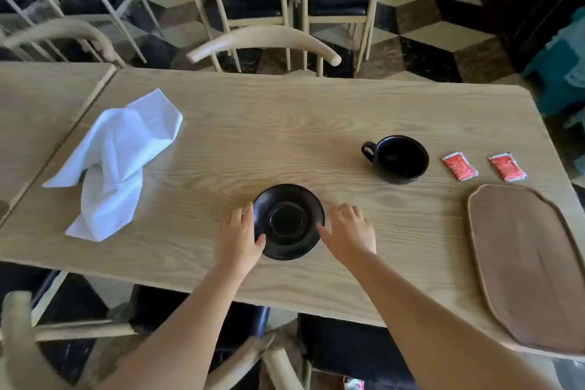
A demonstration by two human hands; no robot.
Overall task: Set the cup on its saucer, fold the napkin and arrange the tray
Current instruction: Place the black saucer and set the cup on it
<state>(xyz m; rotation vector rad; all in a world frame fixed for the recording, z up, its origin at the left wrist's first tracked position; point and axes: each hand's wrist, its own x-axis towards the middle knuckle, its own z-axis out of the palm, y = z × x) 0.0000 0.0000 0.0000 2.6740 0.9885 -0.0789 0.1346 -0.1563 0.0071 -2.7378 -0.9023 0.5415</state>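
Note:
A black saucer (288,222) lies on the wooden table near its front edge. My left hand (238,236) rests against the saucer's left rim, thumb on the edge. My right hand (348,231) lies flat just right of the saucer, its thumb touching the rim, fingers spread. A black cup (399,159) stands upright and empty farther back to the right, its handle pointing left. A crumpled white napkin (118,158) lies at the left of the table. A brown wooden tray (531,266) sits at the right front corner.
Two red sachets (460,165) (507,167) lie between the cup and the table's right edge, just behind the tray. A second table (38,104) abuts on the left. Pale wooden chairs (262,41) stand behind the table and one below its front edge.

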